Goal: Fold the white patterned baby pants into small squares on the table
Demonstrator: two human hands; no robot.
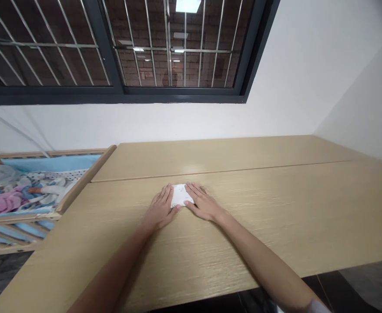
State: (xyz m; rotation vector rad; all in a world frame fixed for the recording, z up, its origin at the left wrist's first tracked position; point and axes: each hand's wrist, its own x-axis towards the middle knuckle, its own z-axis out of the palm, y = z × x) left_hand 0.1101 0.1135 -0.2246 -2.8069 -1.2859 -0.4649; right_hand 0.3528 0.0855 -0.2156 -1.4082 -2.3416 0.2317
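A small white folded cloth [179, 194] with a faint print lies on the light wooden table [276, 204] near its middle. My left hand [161, 208] rests flat on the cloth's left side, fingers stretched out. My right hand [201, 201] lies flat across its right side, fingers spread. Both palms press down on it and neither hand grips it. Most of the cloth is hidden under my fingers.
A wooden crib [37, 191] stands against the table's left edge, filled with a blue liner and several mixed garments, pink and white among them. A white wall and a barred dark window [119, 48] rise behind. The table's near edge drops to a dark floor.
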